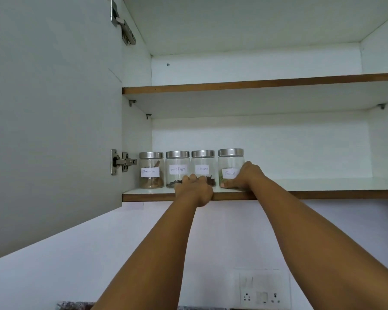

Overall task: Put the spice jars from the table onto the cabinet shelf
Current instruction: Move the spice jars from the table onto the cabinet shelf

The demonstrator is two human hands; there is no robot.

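Both arms reach up from the bottom of the view to the lower cabinet shelf (323, 194). The left hand (194, 190) rests on the shelf's front edge, its fingers curled over it and holding no jar. To its right, the right hand (244, 175) has its grip clamped around the fennel jar (230, 166), which already stands on the shelf. Left of this grip, in one row behind the left hand, stand the cloves jar (203, 166), the black pepper jar (177, 167) and the cinnamon jar (151, 170). So four jars are placed. The desk is not in view, so whether more jars remain cannot be told. Above, the upper shelf (255, 82) carries nothing visible.
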